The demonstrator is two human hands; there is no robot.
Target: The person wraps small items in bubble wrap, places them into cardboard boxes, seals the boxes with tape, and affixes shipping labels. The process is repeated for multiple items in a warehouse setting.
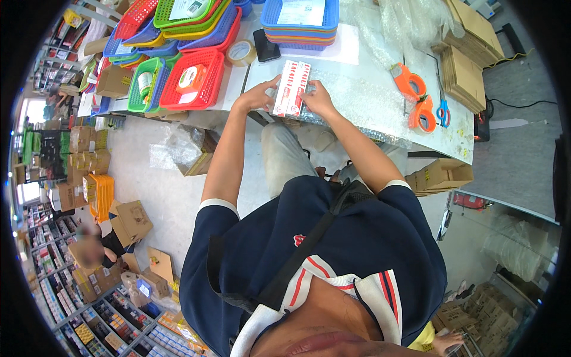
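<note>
Two long, slim white boxes with red print (292, 89) lie side by side on a sheet of bubble wrap (345, 101) near the table's front edge. My left hand (260, 96) grips the pair from the left, its fingers bent against the left box. On the other side, my right hand (319, 99) has its thumb and fingers closed against the right box. The boxes are pressed together between both hands. Parts of my fingertips are hidden at the box edges.
Left are stacked coloured baskets, a red basket (195, 106) in front. Behind the boxes are a tape roll (241, 53), a phone (267, 46) and a blue basket stack (300, 28). Right are orange tape dispensers (408, 82), blue-handled scissors (443, 113) and flattened cartons (464, 77).
</note>
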